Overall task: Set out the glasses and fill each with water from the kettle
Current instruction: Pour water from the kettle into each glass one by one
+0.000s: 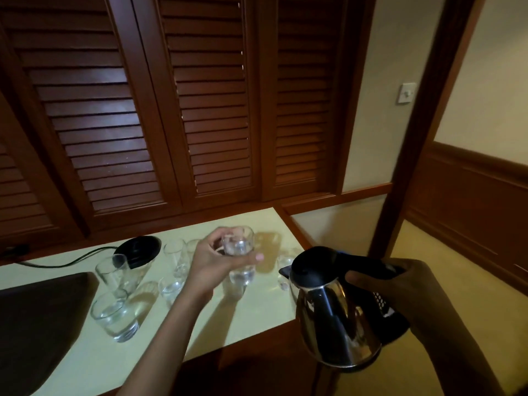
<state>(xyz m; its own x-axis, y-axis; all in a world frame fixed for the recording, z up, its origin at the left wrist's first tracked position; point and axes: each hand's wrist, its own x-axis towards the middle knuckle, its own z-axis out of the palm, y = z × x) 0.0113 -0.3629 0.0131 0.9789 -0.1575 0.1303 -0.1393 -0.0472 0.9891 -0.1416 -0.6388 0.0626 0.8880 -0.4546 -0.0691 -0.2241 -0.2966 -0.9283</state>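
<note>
My left hand (220, 257) grips a clear glass (239, 243) and holds it tilted above the pale counter (257, 307). My right hand (400, 290) grasps the black handle of a steel kettle (334, 312), held off the counter's right edge with its spout towards the glasses. Several other clear glasses stand on the counter: one near the front left (114, 318), a tall one behind it (114, 274), one in the middle (171, 287), one below my held glass (238, 281) and one by the spout (284, 270).
The kettle's black round base (140, 250) sits at the back left with its cord (65, 262) trailing left. A dark tray (37, 318) lies at the counter's left. Louvred wooden doors (200, 110) rise behind. A wooden post (423, 124) stands to the right.
</note>
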